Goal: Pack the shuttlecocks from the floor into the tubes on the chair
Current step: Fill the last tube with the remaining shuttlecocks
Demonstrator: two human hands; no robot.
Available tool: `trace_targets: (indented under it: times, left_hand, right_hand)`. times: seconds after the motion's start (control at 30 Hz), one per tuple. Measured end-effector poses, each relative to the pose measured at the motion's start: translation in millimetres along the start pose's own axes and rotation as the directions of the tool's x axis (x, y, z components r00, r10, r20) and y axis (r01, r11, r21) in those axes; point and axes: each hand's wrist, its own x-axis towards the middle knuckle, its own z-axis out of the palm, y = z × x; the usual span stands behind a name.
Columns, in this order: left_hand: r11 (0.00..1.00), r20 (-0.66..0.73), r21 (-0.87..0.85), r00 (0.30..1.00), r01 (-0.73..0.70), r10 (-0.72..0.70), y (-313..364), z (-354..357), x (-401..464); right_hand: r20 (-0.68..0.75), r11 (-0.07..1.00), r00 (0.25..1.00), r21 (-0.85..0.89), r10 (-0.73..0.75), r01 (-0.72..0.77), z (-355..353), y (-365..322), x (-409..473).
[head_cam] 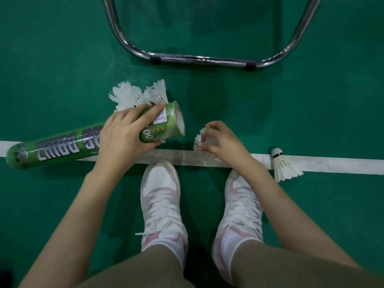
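Observation:
My left hand (124, 134) grips a green shuttlecock tube (62, 146) near its open mouth, which points right; the tube lies nearly level just above the floor. My right hand (220, 140) holds a white shuttlecock (198, 140) a short way right of the tube's mouth, feathers toward the tube. Behind the tube, a few white shuttlecocks (137, 94) lie together on the green floor. One more shuttlecock (283, 165) lies on the white court line (332, 164) at the right, cork pointing away from me.
The chrome base of a chair (203, 59) stands on the floor ahead; its seat is out of view. My two white sneakers (162, 200) stand just behind the court line. Green floor (52, 59) spreads to both sides.

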Motion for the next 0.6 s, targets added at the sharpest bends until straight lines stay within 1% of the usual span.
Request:
trace_targets:
  times: [0.07, 0.17, 0.23, 0.27, 0.33, 0.4, 0.43, 0.5, 0.6]
  left_hand:
    - [1.0, 0.008, 0.013, 1.0, -0.011, 0.011, 2.1, 1.6, -0.3]
    - [1.0, 0.013, 0.021, 1.0, -0.006, 0.006, 4.6, 3.4, -1.0]
    - [1.0, 0.005, 0.02, 1.0, 0.001, -0.002, 6.3, 3.4, -0.7]
    - [1.0, -0.001, 0.019, 1.0, 0.001, -0.001, 6.9, 3.1, -0.2]
    - [1.0, -0.009, 0.02, 1.0, -0.003, 0.003, 8.1, 2.7, 0.6]
    - [1.0, -0.009, 0.023, 1.0, -0.004, 0.004, 8.3, 2.4, 2.0]
    - [1.0, -0.004, 0.024, 1.0, -0.002, 0.002, 8.8, 2.5, 2.7]
    - [1.0, 0.009, 0.024, 1.0, 0.005, -0.005, 9.8, 2.8, 4.0]
    - [1.0, 0.012, 0.017, 1.0, 0.01, -0.01, 13.0, 2.3, 6.7]
  right_hand:
    - [-0.084, 0.995, 0.996, -0.097, -0.024, 0.016, -2.8, 0.8, 1.1]
    - [-0.221, 0.972, 0.963, -0.208, -0.155, 0.108, -9.6, 1.4, 4.0]
    - [-0.33, 0.97, 0.924, -0.208, -0.192, 0.128, -15.6, -0.4, 4.3]
    - [-0.378, 0.982, 0.912, -0.159, -0.159, 0.106, -19.5, -3.4, 3.8]
    - [-0.44, 0.999, 0.898, 0.037, -0.012, 0.031, -28.7, -11.0, 1.3]
    - [-0.456, 0.953, 0.879, 0.304, 0.14, 0.006, -36.1, -18.9, -1.9]
    - [-0.455, 0.913, 0.872, 0.408, 0.183, 0.021, -38.4, -23.4, -3.9]
    - [-0.445, 0.85, 0.869, 0.524, 0.217, 0.056, -38.9, -32.3, -7.0]
    - [-0.41, 0.809, 0.89, 0.581, 0.201, 0.085, -33.1, -43.7, -11.0]
